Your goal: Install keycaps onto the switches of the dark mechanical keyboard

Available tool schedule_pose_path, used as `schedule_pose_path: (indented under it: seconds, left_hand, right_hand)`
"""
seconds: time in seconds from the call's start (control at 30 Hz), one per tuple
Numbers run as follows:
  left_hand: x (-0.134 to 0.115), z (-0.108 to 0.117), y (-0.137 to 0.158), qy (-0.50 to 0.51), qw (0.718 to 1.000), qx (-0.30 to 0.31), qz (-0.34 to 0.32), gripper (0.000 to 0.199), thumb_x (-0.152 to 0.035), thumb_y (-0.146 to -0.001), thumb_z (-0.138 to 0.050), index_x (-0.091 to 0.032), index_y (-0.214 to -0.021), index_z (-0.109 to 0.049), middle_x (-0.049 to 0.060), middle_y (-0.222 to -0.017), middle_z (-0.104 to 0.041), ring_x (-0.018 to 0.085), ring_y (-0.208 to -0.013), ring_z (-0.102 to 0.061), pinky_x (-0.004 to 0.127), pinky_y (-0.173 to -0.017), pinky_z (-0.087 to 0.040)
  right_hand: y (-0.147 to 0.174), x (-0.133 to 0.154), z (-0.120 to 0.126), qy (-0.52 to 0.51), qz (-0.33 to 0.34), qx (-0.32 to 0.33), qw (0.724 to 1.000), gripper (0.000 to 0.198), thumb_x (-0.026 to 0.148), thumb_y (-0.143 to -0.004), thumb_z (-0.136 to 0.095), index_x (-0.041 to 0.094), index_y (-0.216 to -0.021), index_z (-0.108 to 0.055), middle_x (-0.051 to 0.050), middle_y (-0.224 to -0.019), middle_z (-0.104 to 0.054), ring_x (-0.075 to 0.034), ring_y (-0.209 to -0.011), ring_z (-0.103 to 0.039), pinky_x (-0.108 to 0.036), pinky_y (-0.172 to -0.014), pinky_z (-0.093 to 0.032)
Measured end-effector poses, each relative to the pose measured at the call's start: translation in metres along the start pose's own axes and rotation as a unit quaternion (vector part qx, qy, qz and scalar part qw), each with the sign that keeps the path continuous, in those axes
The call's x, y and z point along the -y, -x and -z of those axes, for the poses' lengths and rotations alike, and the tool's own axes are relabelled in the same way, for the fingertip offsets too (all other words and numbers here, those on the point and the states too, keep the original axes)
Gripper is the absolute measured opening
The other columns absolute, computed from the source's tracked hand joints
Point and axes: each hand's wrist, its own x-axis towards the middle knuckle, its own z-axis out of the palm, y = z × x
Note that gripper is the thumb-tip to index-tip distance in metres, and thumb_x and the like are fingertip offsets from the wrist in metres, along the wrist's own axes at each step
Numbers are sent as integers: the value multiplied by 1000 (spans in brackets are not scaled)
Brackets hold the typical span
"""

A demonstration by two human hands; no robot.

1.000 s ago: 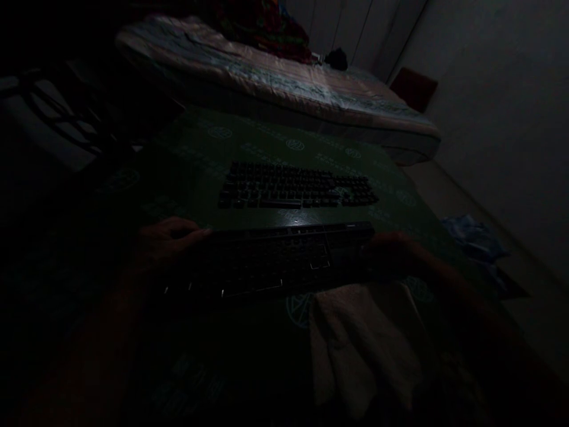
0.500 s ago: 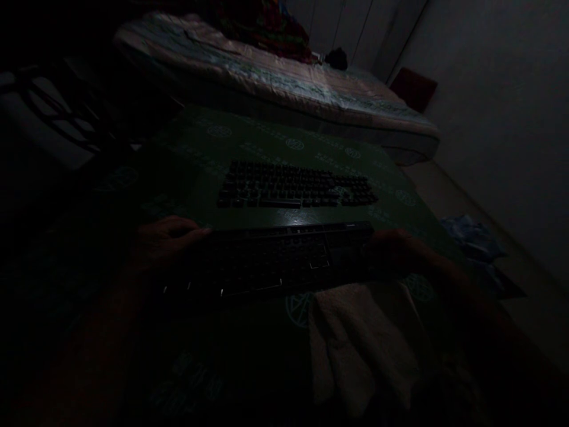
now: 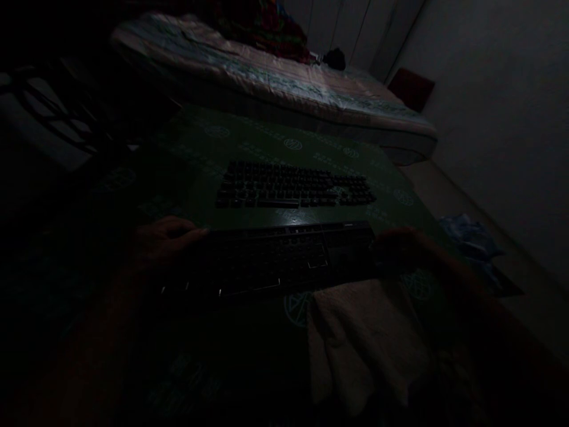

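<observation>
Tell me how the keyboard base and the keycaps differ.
The keyboard base is one long body; the keycaps are separate pieces laid in rows. The base is between the left hand and right hand; the keycaps lie farther off, untouched. Both look dark.

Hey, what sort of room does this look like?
Probably a bedroom, though it is very dark: a mattress with a patterned cover stands beyond the green table, colourful cloth is heaped on it, and a plain wall rises at the right.
</observation>
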Motion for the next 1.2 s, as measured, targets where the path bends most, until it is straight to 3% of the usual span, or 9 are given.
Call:
schedule_pose_path:
  seconds: [0.13,0.23,0.37,0.5,0.77,1.07,1.2]
  left_hand:
    - [-2,1,2,1,1000,-4,-3,36,-54,-57,-59,-21,-70,-64,1,-92,-67,20,-84,-58,32,-84,-48]
    - [-8,3,6,-7,1000,9,-1,33,-51,-62,-60,-20,-74,-64,0,-95,-66,19,-89,-58,29,-85,-47]
    - [-11,4,9,-3,1000,17,21,30,-47,-67,-62,-20,-80,-64,-1,-98,-65,19,-94,-58,28,-86,-46]
    - [-8,5,7,-6,1000,21,22,29,-46,-69,-62,-19,-82,-63,-1,-100,-64,19,-96,-57,27,-86,-45]
    - [-9,7,8,-26,999,44,2,31,-46,-74,-59,-18,-87,-61,0,-104,-61,20,-100,-56,28,-90,-43]
    - [-24,17,9,-69,997,19,33,37,-46,-74,-55,-17,-95,-64,4,-110,-64,22,-97,-59,29,-80,-47]
    - [-36,27,12,-83,996,-14,16,40,-47,-73,-53,-16,-96,-65,5,-107,-66,23,-95,-60,30,-79,-47]
  right_hand:
    - [4,2,7,-4,-16,-19,1000,25,41,-55,-71,20,-68,-74,-4,-72,-73,-21,-65,-65,-29,-58,-50]
    - [11,3,12,-26,-37,-77,996,31,48,-52,-74,20,-66,-73,-5,-69,-72,-21,-60,-63,-30,-53,-48]
    - [23,2,8,-82,-37,-172,981,33,49,-51,-77,20,-67,-73,-7,-75,-73,-24,-69,-66,-34,-59,-51]
    - [31,-3,-4,-118,-32,-221,968,31,44,-55,-78,19,-73,-73,-6,-78,-73,-23,-75,-66,-32,-66,-52]
    - [47,-13,-24,-256,-84,-252,929,27,36,-53,-80,20,-72,-71,-1,-71,-69,-17,-68,-63,-27,-60,-48]
    - [59,-22,-45,-374,-31,-263,889,28,41,-58,-75,22,-74,-63,2,-62,-60,-16,-55,-56,-27,-52,-44]
    - [62,-21,-52,-427,-2,-209,880,36,47,-55,-76,22,-69,-54,4,-55,-53,-12,-47,-49,-25,-46,-42]
